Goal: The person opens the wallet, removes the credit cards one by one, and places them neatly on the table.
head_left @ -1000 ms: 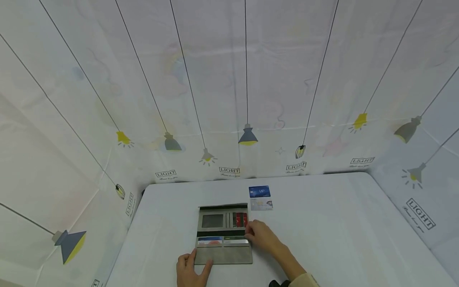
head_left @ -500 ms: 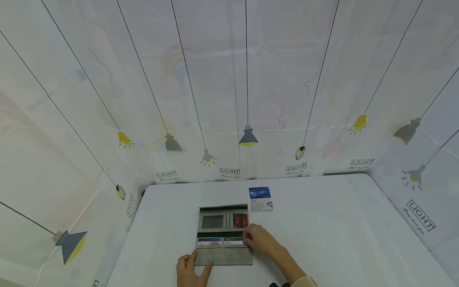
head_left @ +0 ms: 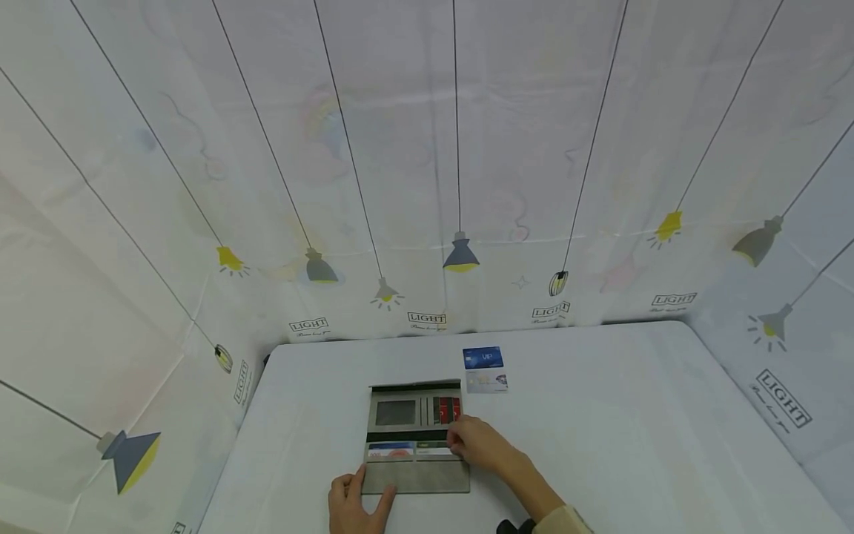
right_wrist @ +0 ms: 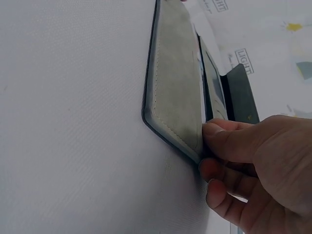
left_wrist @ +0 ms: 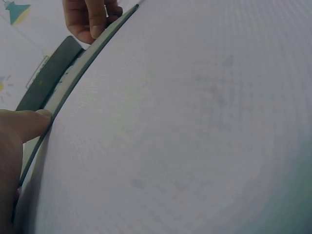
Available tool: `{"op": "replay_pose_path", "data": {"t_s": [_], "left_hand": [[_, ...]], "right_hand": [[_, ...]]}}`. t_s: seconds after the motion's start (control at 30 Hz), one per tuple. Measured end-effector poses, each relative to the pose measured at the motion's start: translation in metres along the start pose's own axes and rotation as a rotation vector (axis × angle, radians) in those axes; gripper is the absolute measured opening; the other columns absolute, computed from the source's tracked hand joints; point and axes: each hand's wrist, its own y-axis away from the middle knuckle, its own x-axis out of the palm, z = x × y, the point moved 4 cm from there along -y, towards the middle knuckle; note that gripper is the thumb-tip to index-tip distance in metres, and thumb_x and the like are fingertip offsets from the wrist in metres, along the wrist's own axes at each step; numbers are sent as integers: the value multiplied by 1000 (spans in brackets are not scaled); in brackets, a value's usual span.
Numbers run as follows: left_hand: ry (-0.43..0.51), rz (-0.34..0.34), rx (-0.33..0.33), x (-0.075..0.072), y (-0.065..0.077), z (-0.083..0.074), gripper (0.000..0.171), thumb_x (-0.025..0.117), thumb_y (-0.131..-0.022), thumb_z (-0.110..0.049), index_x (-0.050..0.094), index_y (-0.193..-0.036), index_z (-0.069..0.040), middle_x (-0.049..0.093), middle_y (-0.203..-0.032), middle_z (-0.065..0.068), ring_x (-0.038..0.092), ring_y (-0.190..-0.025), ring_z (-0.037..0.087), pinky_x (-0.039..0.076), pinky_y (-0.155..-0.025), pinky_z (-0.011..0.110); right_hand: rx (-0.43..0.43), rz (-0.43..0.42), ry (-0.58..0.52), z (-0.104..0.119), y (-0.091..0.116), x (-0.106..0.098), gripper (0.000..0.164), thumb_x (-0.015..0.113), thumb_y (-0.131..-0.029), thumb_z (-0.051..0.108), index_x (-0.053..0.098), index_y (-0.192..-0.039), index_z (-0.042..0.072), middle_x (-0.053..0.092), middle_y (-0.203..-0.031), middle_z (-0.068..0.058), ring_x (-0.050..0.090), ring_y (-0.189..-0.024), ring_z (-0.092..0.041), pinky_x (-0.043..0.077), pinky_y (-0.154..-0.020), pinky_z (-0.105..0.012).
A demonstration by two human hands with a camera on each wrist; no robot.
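Observation:
A grey-green long wallet (head_left: 415, 476) lies unfolded on the white table, stitched along its edge. Two cards stick up from its near pockets: a white-and-red one with a blue top (head_left: 390, 449) at left, and a green-and-white card (head_left: 430, 448) at right. My right hand (head_left: 482, 443) has thumb and index finger pinched at the right end of the green-and-white card; the other fingers curl beside the wallet's edge. My left hand (head_left: 356, 506) rests at the near left corner, thumb (left_wrist: 36, 122) along the front edge and forefinger on the left side.
Beyond the wallet's far right corner lie a blue VIP card (head_left: 483, 357) and a pale card (head_left: 487, 382). Red cards (head_left: 443, 411) sit in the wallet's upper slots. A curtain (head_left: 427, 185) printed with lamps surrounds the table (head_left: 600, 415).
My right hand has slid a little left along the top of the right pocket, covering more of the green-and-white card. The left hand and wallet stay where they were.

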Motion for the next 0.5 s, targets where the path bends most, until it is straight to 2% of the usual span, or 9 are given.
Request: {"op": "replay_pose_path", "data": {"t_s": [0.27, 0.5], "left_hand": [[5, -7, 4, 1, -1, 1, 69, 89, -67, -46, 72, -117, -1, 50, -99, 8, 49, -87, 18, 48, -74, 38], [-23, 23, -14, 1, -1, -1, 72, 86, -69, -49, 70, -119, 0, 49, -100, 10, 50, -89, 21, 48, -77, 42]], "right_hand": [[32, 22, -18, 2, -2, 0, 7, 71, -90, 8, 67, -85, 9, 58, -82, 5, 47, -73, -5, 46, -67, -27], [74, 41, 2, 2, -2, 3, 11, 70, -94, 15, 62, -86, 13, 54, -86, 6, 45, -73, -6, 43, -65, -25]]}}
